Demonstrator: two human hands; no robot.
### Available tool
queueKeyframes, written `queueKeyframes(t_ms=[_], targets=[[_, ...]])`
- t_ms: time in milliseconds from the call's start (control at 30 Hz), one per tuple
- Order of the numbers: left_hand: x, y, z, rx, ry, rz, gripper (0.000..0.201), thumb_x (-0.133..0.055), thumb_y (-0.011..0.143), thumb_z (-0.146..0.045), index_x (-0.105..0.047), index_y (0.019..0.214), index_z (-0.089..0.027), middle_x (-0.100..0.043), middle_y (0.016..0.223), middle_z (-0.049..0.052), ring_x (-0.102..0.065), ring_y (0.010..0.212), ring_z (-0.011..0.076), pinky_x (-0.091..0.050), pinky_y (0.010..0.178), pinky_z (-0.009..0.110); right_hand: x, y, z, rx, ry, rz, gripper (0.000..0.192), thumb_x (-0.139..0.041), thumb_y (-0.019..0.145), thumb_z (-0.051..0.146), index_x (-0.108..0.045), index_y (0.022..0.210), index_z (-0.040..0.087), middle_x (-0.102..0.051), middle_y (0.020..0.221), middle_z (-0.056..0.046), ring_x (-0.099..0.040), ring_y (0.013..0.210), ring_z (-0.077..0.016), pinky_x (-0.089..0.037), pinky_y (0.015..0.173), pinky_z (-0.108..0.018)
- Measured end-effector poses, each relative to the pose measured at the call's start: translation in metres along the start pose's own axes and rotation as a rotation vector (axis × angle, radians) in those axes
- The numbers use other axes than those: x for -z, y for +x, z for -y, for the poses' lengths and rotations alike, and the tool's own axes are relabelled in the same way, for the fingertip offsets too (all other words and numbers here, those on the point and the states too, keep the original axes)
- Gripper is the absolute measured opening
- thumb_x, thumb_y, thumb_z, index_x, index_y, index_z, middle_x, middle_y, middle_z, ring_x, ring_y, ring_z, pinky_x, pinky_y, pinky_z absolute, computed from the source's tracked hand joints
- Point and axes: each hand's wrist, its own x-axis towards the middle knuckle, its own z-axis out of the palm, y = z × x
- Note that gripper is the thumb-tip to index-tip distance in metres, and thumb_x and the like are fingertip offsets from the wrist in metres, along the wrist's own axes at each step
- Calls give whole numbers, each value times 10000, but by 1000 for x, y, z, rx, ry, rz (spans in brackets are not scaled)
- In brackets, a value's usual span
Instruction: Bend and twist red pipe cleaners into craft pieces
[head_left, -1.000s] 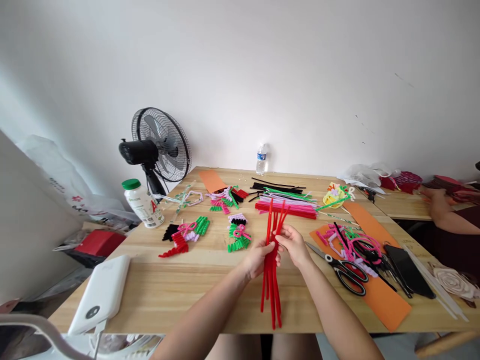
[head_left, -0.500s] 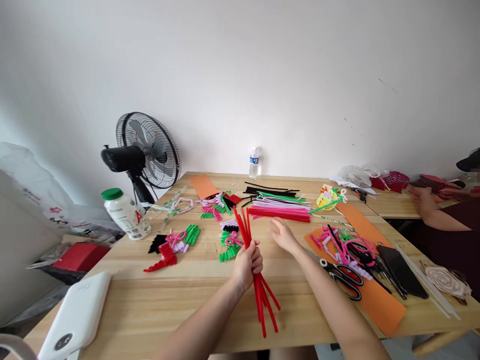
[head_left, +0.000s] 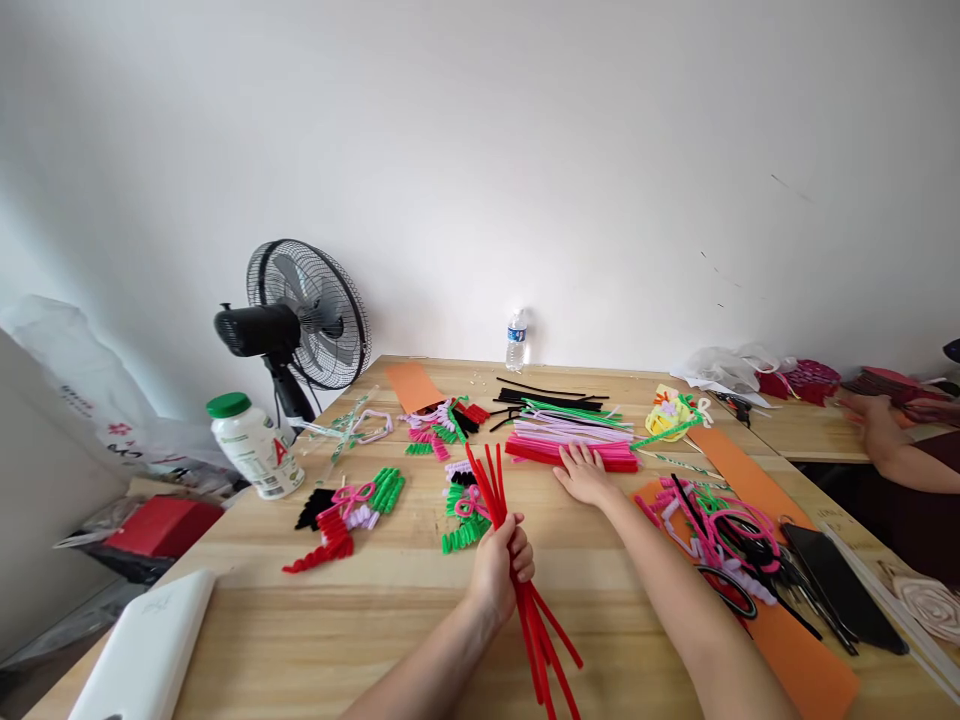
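You've got a wooden table point(head_left: 390, 600) w/ a green-capped bottle point(head_left: 253, 448) at its left edge and a white box point(head_left: 146, 650) at the near left corner. Mid-table: curled green, pink, red & black pipe-cleaner bits point(head_left: 360, 505), a pile of straight pipe cleaners point(head_left: 574, 440) farther back, a water bottle point(head_left: 516, 340) by the wall. Right side: orange paper strip point(head_left: 795, 655) w/ scissors point(head_left: 731, 592) on it, black case point(head_left: 840, 585) just beside.

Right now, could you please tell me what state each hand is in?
Left hand: closed around a bundle of red fuzzy pipe cleaners.
Right hand: open, fingers resting on the flat pile of pink and red pipe cleaners.
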Motion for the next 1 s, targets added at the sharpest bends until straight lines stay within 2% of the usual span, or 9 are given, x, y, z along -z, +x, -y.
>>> queueKeyframes(t_ms=[133,300,467,700,800,900,967,1000], targets=[[1,0,5,33,-5,-2,258,-622,734,-347,-443,827,-185,-267,483,-97,-209,350,23,-90,374,173,-3,-12,0,-3,-17,15,728,-102,848,659,-65,1449,248,34,1527,-45,81,1377,-289,52,1074,-461],[1,2,3,38,-17,-23,206,-579,769,-329,-445,821,-183,-259,477,-95,-202,346,25,-88,374,174,-1,-23,10,-8,-35,8,766,-99,835,676,-93,1449,218,17,1526,-78,104,1371,-304,68,1064,-481],[-1,-2,3,66,-14,-42,153,-541,797,-295,-446,816,-177,-266,480,-90,-206,346,26,-94,375,175,5,-30,15,25,-35,26,754,-109,841,665,-156,1445,215,-103,1517,-102,-40,1372,-330,5,1063,-494],[-2,-1,5,63,-18,-55,178,-564,780,-308,-448,820,-179,-273,486,-90,-207,348,26,-100,375,177,11,-29,15,33,-82,12,697,-173,869,612,-243,1425,198,-186,1496,-130,-145,1347,-344,-65,1045,-500],[-1,-1,4,59,-14,-60,212,-591,758,-323,-446,818,-181,-271,484,-92,-206,349,26,-100,376,179,15,-25,16,53,-84,-40,657,-243,868,597,-356,1376,197,-308,1444,-145,-250,1298,-352,-162,1013,-503],[-2,-3,4,64,-5,-61,253,-618,732,-341,-442,819,-182,-274,485,-95,-206,351,24,-97,378,179,26,-10,16,60,-62,-110,573,-236,895,538,-552,1214,181,-506,1276,-156,-406,1183,-319,-280,957,-445],[-3,-4,5,71,2,-52,289,-641,712,-361,-438,819,-184,-274,487,-97,-208,353,23,-94,381,179,37,8,15,31,-55,-149,590,-152,925,471,-584,1171,154,-532,1231,-171,-415,1177,-298,-291,958,-408],[-3,-5,6,72,7,-46,307,-651,702,-370,-436,819,-185,-272,487,-98,-209,354,22,-93,382,180,42,20,15,10,-55,-172,594,-124,932,442,-549,1215,136,-494,1272,-179,-379,1213,-293,-272,977,-398]])
